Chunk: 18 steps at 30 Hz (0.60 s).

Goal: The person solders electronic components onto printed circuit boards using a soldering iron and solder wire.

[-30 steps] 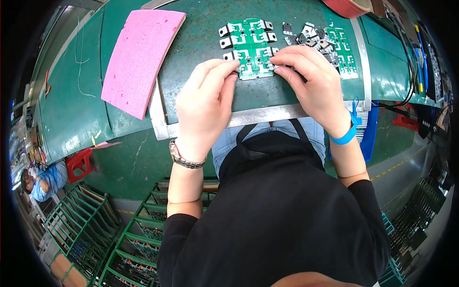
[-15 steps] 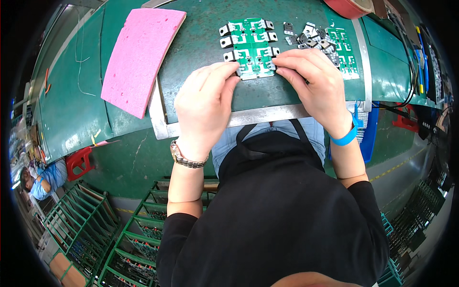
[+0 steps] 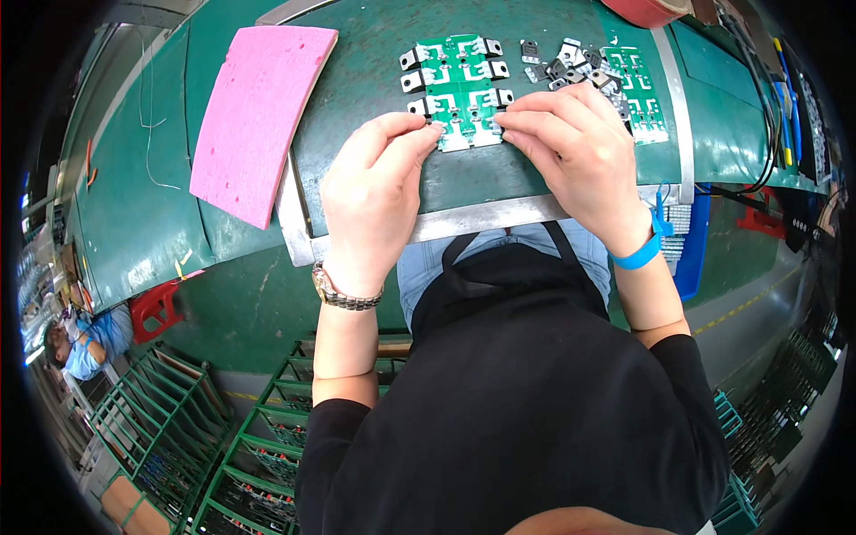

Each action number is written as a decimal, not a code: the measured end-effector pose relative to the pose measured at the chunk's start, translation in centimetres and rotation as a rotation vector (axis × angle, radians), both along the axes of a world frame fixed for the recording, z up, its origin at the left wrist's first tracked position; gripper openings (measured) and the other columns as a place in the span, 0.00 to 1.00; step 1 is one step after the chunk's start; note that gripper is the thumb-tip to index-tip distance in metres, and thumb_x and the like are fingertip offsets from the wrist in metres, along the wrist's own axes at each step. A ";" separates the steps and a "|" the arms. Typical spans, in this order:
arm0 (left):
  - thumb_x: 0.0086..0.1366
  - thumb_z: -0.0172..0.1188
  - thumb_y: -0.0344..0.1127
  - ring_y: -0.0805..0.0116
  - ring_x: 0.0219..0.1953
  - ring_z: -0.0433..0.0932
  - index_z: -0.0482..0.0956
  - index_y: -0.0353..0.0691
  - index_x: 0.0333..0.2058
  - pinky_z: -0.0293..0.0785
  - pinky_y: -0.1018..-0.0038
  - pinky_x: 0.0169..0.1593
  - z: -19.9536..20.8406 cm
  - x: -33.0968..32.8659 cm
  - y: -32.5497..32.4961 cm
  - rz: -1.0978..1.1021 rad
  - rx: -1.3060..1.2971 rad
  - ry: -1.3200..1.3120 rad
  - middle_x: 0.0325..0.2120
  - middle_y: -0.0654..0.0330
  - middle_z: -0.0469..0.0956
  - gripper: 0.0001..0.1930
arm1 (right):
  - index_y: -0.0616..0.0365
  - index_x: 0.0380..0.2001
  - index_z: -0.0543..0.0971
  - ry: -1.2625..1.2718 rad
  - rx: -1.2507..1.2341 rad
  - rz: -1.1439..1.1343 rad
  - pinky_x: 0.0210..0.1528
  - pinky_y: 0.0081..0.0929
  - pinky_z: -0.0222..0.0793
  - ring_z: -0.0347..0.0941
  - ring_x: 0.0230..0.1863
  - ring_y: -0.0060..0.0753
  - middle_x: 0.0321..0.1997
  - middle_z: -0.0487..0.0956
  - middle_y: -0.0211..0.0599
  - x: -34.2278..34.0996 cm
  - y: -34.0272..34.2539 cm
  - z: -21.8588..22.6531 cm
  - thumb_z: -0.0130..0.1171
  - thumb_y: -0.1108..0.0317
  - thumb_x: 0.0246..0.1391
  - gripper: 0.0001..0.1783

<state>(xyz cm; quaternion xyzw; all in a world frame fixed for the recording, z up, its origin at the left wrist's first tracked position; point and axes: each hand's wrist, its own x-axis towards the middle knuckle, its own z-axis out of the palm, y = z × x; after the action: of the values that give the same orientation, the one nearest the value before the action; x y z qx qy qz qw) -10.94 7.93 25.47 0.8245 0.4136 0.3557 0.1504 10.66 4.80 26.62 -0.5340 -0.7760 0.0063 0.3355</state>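
Observation:
A green circuit board lies on the green work mat, with black-and-silver components along its left and right edges. At the board's near left corner, my left hand has thumb and forefinger pinched together. My right hand makes a similar pinch at the near right edge, its fingertips against the board. Whatever small part sits in either pinch is covered by the fingers. Past my right hand is a loose pile of similar black-and-silver components, partly lying over a second green board.
A pink foam sheet lies to the left on the bench. Metal strips edge the mat. A red round object is at the far right, near black cables. Green racks stand below left, where another person appears.
My left thumb and forefinger have drawn closer together at the board's corner. The right hand keeps its pinch. The whole view has shifted slightly.

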 end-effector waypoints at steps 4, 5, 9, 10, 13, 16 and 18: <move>0.50 0.63 0.22 0.63 0.36 0.80 0.82 0.41 0.33 0.77 0.71 0.39 0.3 -0.1 -0.1 -0.007 0.008 0.014 0.34 0.61 0.80 0.11 | 0.52 0.30 0.83 -0.003 0.000 0.006 0.39 0.29 0.70 0.74 0.36 0.31 0.33 0.80 0.25 0.0 -0.1 0.0 0.68 0.69 0.42 0.08; 0.49 0.63 0.21 0.63 0.36 0.80 0.82 0.41 0.33 0.77 0.71 0.38 0.3 -0.1 -0.1 -0.007 0.020 0.019 0.34 0.62 0.79 0.11 | 0.52 0.30 0.83 -0.001 0.000 0.005 0.39 0.29 0.70 0.74 0.36 0.31 0.33 0.80 0.25 0.0 -0.1 -0.1 0.68 0.69 0.42 0.08; 0.48 0.62 0.20 0.63 0.35 0.79 0.82 0.41 0.33 0.77 0.71 0.38 0.2 0.0 0.1 -0.022 0.034 0.053 0.33 0.62 0.79 0.12 | 0.52 0.31 0.83 -0.009 -0.001 0.005 0.39 0.28 0.70 0.73 0.36 0.32 0.34 0.80 0.26 0.2 -0.1 -0.1 0.67 0.70 0.43 0.08; 0.48 0.62 0.20 0.63 0.35 0.79 0.82 0.41 0.33 0.77 0.71 0.38 0.3 -0.1 0.1 -0.025 0.031 0.056 0.33 0.62 0.79 0.12 | 0.53 0.32 0.83 -0.013 0.003 0.014 0.38 0.27 0.70 0.73 0.35 0.32 0.34 0.80 0.27 0.1 -0.1 0.0 0.67 0.72 0.43 0.09; 0.48 0.62 0.21 0.63 0.35 0.79 0.81 0.40 0.32 0.76 0.72 0.37 0.5 -0.1 0.2 -0.042 0.030 0.080 0.32 0.61 0.78 0.11 | 0.51 0.30 0.83 -0.006 0.015 0.009 0.40 0.30 0.70 0.73 0.36 0.30 0.34 0.79 0.24 0.1 -0.1 -0.4 0.68 0.69 0.42 0.08; 0.49 0.61 0.22 0.63 0.34 0.78 0.81 0.40 0.32 0.76 0.71 0.36 0.7 0.0 0.6 -0.068 0.055 0.106 0.31 0.61 0.78 0.10 | 0.51 0.30 0.82 -0.011 0.022 0.005 0.39 0.30 0.69 0.73 0.37 0.31 0.34 0.79 0.24 0.2 0.1 -0.4 0.68 0.69 0.41 0.09; 0.53 0.64 0.22 0.63 0.31 0.79 0.82 0.38 0.32 0.75 0.73 0.34 0.9 0.0 0.7 -0.098 0.058 0.120 0.32 0.59 0.79 0.07 | 0.50 0.30 0.82 -0.007 0.019 0.004 0.39 0.30 0.69 0.73 0.36 0.31 0.34 0.78 0.25 0.2 0.0 -0.2 0.67 0.69 0.41 0.09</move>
<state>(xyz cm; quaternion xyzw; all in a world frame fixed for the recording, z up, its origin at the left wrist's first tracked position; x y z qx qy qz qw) -10.97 8.61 26.38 0.8676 0.3707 0.3095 0.1186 10.86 4.78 26.39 -0.5294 -0.7783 -0.0023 0.3376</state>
